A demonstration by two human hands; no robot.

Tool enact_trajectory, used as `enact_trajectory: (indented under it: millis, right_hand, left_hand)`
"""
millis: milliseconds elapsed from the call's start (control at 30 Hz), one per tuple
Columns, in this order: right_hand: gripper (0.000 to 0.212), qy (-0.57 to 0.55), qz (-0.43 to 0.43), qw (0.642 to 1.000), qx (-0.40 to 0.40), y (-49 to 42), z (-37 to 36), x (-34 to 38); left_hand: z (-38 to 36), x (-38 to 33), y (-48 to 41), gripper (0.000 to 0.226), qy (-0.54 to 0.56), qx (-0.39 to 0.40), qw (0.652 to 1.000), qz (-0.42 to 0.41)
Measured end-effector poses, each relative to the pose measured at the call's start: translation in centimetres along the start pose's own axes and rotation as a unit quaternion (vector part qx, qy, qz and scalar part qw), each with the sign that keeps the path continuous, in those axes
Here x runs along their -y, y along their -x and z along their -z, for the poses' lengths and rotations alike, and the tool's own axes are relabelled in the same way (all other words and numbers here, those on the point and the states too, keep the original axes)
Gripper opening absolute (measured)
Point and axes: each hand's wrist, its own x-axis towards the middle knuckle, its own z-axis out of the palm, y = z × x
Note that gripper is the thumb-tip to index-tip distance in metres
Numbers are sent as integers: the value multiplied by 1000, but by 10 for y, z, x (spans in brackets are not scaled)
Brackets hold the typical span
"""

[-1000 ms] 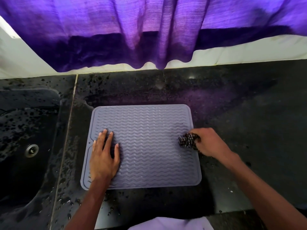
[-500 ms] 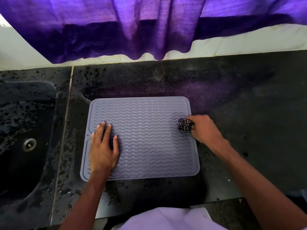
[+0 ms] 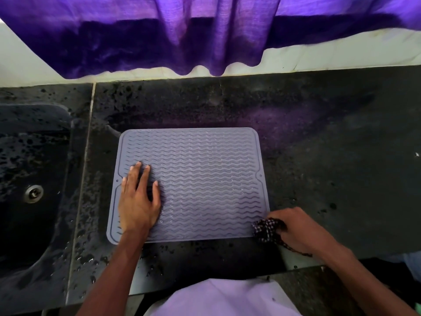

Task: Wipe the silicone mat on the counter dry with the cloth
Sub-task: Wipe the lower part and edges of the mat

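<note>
On wet counter [image 3: 319, 156], flat grey wave-ribbed mat [image 3: 205, 179]

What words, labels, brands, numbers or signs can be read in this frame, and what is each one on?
None: no word, label, brand, number or sign shows in this view.
The silicone mat carries only wavy ridges, and the cloth only a checked pattern.
The counter, the sink and the purple curtain bear no writing.
</note>
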Motion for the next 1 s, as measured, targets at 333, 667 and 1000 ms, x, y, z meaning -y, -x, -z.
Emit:
enact_trajectory:
  millis: [333,667,1000]
  right_hand:
    - [41,7,-12,984,-178,-65,4,7]
    - [64,53,-35,987,-151,12,-56,7]
    - [41,-179,-108,961,-183,25,-9,14]
  left_hand:
    - [-1,0,0,54,0,0,1000,2]
    - [-2,1,1,53,-2,-5,1000,3]
    - [-3,1,1,53,-4,-5,1000,4]
